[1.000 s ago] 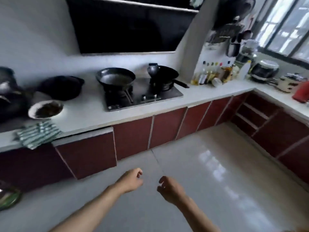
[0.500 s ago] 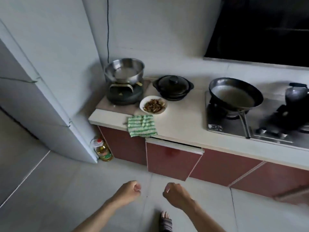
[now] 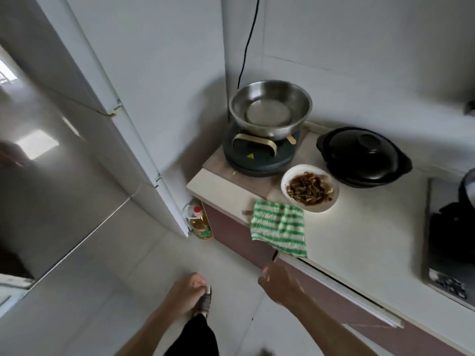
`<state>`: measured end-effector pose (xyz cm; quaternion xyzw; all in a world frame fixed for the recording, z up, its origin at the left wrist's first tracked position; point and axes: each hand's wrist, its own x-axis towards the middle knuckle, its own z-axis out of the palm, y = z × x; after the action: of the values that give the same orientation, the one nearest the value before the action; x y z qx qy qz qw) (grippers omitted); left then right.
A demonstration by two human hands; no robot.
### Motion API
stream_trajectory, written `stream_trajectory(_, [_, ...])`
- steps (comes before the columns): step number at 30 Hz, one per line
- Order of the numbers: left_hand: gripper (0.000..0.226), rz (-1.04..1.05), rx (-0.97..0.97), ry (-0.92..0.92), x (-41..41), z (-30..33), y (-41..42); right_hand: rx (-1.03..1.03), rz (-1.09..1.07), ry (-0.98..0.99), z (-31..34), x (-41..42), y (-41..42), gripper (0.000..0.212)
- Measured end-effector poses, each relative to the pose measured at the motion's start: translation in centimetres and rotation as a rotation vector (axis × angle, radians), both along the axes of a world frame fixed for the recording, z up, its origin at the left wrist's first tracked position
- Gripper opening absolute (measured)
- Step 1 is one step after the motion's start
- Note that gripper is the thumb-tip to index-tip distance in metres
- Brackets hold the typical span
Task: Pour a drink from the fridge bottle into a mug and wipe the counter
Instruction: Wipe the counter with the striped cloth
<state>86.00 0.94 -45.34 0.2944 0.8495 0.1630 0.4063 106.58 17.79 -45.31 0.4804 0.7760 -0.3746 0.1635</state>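
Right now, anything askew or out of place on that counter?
The striped cloth overhangs the counter edge. A steel bowl perches on the dark cooker. An oil bottle sits on the floor. No spills.

The view has swung left: the fridge (image 3: 84, 140) now looms beyond the left hand (image 3: 186, 294), the striped cloth (image 3: 279, 228) just past the right hand (image 3: 280, 286).

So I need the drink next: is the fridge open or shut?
Shut: the fridge doors sit flush, with only thin seams between them, and nothing inside shows.
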Motion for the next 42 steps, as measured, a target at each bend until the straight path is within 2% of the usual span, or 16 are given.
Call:
stream_trajectory(3, [0.004,0.014,0.044,0.018,-4.6,-1.0,3.6,0.126,-0.038,0.079,0.0,-3.7,2.7,0.035])
stream_trajectory(8, [0.012,-0.087,0.131,0.044,-15.0,-2.8,10.6,0.326,-0.16,0.094,-0.5,-9.6,5.9,0.038])
stream_trajectory(13, [0.015,-0.074,0.362,0.126,-23.2,-2.8,17.0,0.418,-0.342,0.05,-0.4,-12.3,6.1,0.046])
stream_trajectory(17, [0.027,-0.021,0.365,0.117,-27.6,-4.5,21.7,0.435,-0.441,-0.036,-2.4,-11.5,5.4,0.056])
stream_trajectory(21, [0.045,-0.061,0.282,0.01,-27.7,-6.2,24.2,0.431,-0.503,-0.142,-3.5,-10.1,4.5,0.066])
stream_trajectory(24, [0.054,-0.006,0.23,0.002,-27.1,-8.2,25.3,0.452,-0.48,-0.165,-4.2,-10.3,4.9,0.07])
stream_trajectory(29, [0.051,0.079,0.312,0.209,-25.8,-9.3,26.3,0.521,-0.375,-0.166,-5.6,-10.5,7.8,0.076])
stream_trajectory(35, [0.047,-0.076,0.326,0.497,-25.8,-9.9,26.5,0.496,-0.335,-0.161,-6.9,-11.1,9.4,0.072])
stream_trajectory(42, [0.048,-0.234,0.346,0.529,-26.0,-9.6,26.9,0.444,-0.352,-0.235,-8.1,-11.9,9.3,0.07])
